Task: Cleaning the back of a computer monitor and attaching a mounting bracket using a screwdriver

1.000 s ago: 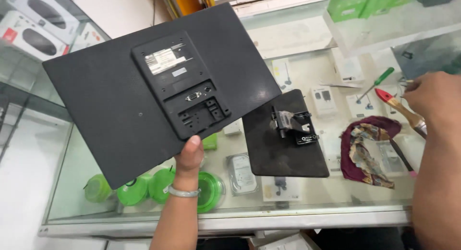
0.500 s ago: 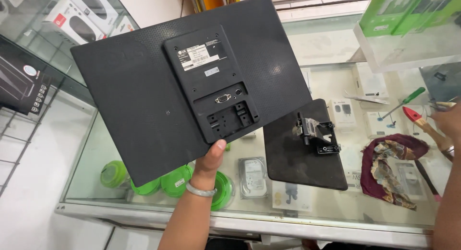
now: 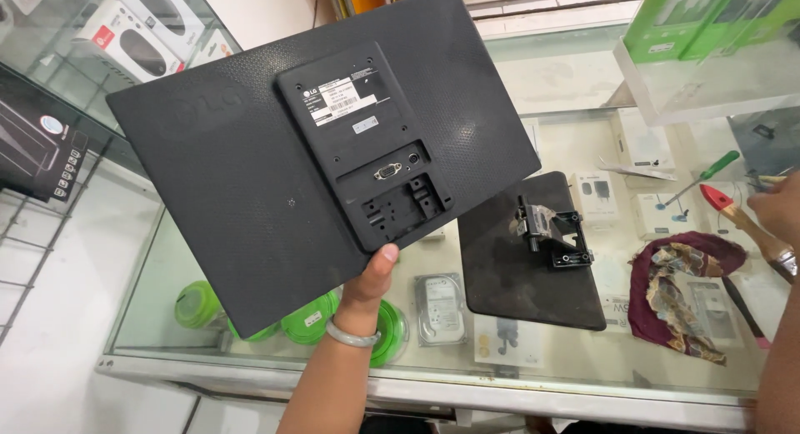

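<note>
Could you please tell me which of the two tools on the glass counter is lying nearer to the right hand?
The brown-handled, red-tipped brush lies nearer: the right hand is on it. The green-handled screwdriver lies apart, further left.

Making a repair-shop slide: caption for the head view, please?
Left hand holds a black monitor back-side up over a glass counter, its stand lying beside it.
</note>
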